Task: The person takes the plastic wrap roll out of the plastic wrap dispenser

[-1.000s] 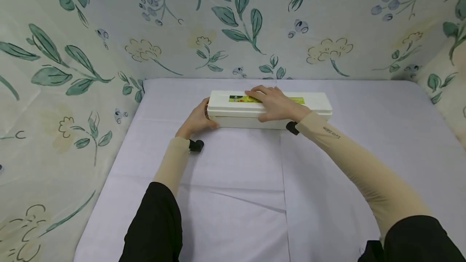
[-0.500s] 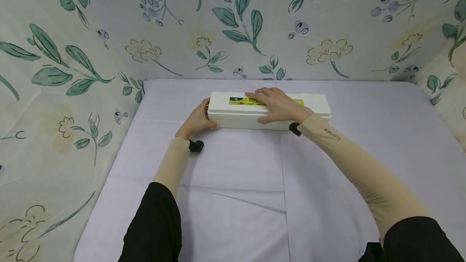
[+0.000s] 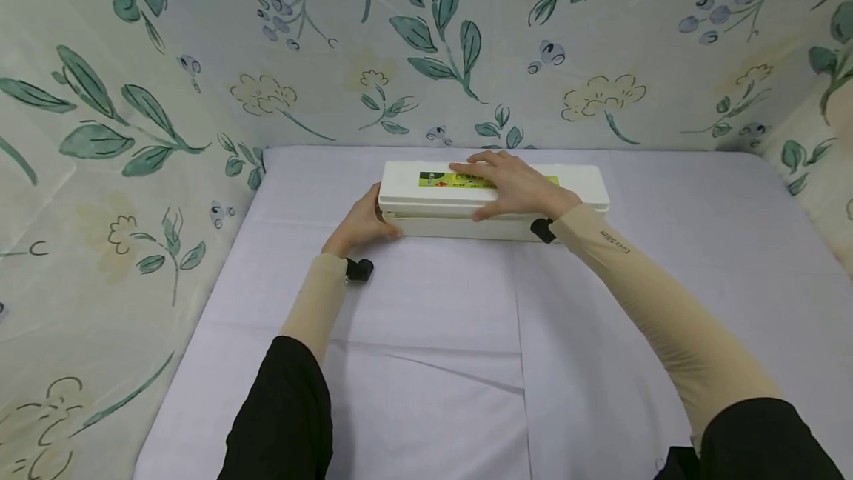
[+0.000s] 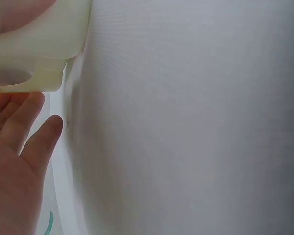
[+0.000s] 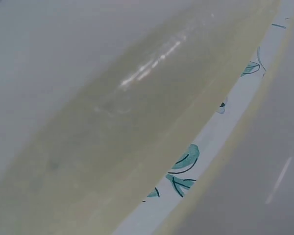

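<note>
A long white plastic cling film dispenser (image 3: 433,227) lies crosswise near the far side of the table. Its lid (image 3: 402,176) bears a yellow-green label (image 3: 453,180) and stands slightly raised along the front. My left hand (image 3: 360,224) grips the dispenser's left end, thumb at the front; the left wrist view shows its fingers at the hollowed end piece (image 4: 49,81). Spread over the lid, my right hand (image 3: 516,187) holds it with the fingers on top and the thumb at the front edge. Close up in the right wrist view is a glossy, translucent film roll (image 5: 137,98).
White cloth (image 3: 426,317) with creases covers the table. Floral cloth (image 3: 333,43) hangs behind the table and along both sides. A small black camera (image 3: 360,270) sits at the left wrist, another (image 3: 543,230) at the right.
The lid's front edge goes down between the first and second frames and is up again now, moving with my right hand. My left hand keeps its place at the dispenser's end.
</note>
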Available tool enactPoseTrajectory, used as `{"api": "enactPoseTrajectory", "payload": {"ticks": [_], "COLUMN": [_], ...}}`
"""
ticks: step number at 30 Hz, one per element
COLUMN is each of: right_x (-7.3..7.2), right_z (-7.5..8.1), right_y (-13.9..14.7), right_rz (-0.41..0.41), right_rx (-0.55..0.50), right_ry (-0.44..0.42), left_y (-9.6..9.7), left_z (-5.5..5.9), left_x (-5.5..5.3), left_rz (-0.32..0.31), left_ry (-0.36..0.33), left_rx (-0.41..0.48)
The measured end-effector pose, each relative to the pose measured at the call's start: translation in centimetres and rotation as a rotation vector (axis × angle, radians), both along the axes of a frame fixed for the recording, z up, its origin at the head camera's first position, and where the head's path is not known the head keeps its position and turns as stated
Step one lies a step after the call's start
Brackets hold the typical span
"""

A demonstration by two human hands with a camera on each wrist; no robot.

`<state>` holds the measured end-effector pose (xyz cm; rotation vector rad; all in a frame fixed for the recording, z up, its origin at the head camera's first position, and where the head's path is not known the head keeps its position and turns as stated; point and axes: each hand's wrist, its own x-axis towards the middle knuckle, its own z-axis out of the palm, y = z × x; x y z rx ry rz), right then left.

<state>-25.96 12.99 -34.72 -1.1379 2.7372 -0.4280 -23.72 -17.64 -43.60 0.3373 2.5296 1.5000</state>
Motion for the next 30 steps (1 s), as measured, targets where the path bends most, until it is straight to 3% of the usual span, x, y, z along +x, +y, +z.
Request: {"api": "enactPoseTrajectory", "payload": {"ticks": [10, 30], "right_x": [0.3, 0.2], "right_z": [0.5, 0.2], "right_y": [0.5, 2.0], "right_rz": [0.01, -0.007], "right_rx": [-0.011, -0.025], "right_ry": [0.02, 0.017], "left_y": [0.0, -0.1], "left_z": [0.2, 0.2], "left_x": [0.1, 0.0], "left_rz": [-0.001, -0.029], "left_ry": [-0.042, -0.037], "left_rx": [0.028, 0.072]}}
